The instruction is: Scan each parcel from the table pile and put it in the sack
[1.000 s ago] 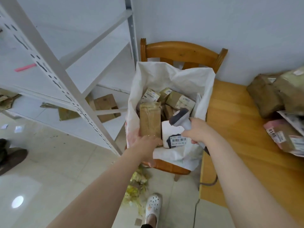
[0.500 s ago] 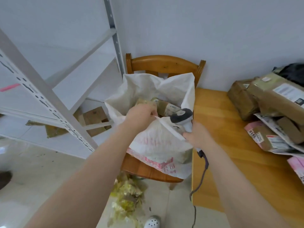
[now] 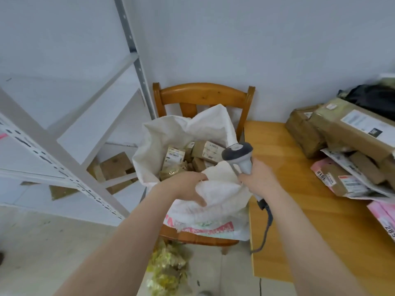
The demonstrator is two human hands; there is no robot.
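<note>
A white woven sack (image 3: 183,133) stands open on a wooden chair (image 3: 205,95) and holds several brown labelled parcels (image 3: 205,149). My left hand (image 3: 186,186) grips the sack's near rim, thumb on the outside of the folded cloth. My right hand (image 3: 259,180) holds a grey barcode scanner (image 3: 238,154) by its handle, its head over the sack's right edge. On the wooden table (image 3: 299,199) to the right lies a pile of parcels: brown boxes (image 3: 350,129) and pink mailers (image 3: 333,180).
A white metal shelving rack (image 3: 70,150) stands at the left with cardboard pieces (image 3: 115,169) under it. The scanner's cable (image 3: 266,229) hangs down the table's left edge. Yellowish scraps (image 3: 168,268) lie on the tiled floor below the chair.
My left hand let go of the brown parcel into the sack and now grips the sack's near rim. The view swung right toward the table; the scanner stayed in my right hand.
</note>
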